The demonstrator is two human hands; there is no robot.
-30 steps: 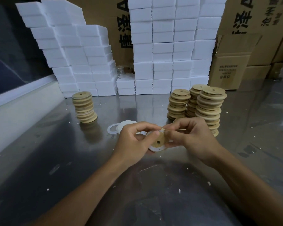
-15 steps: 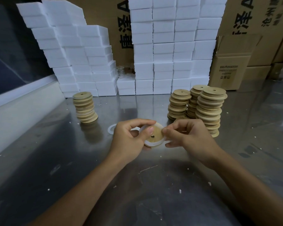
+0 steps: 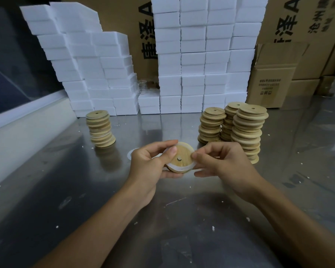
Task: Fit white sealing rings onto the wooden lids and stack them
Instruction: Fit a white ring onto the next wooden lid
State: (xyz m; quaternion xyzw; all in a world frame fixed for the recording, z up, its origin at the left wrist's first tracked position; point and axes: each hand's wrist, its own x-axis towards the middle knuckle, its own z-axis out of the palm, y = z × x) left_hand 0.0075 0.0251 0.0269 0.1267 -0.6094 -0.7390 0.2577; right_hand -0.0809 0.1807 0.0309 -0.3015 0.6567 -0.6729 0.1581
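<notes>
Head view: wooden lid (image 3: 180,158) held above counter (image 3: 182,219), tilted to expose rim. Left hand (image 3: 149,163) fingers (image 3: 171,151) clamped on lid; right hand (image 3: 220,161) pinching white sealing ring (image 3: 179,167) at edge, presumably seating it. Counted: one ringed stack (image 3: 100,128) left, three bare stacks (image 3: 248,132) right.

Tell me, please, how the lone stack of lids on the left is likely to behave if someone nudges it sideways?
The left stack would probably topple: it is tall for its narrow base and already leans, its discs offset. The lids look like thin wood, so likely light and easily shifted. The steel table looks smooth, so the bottom lid might slide.
</notes>
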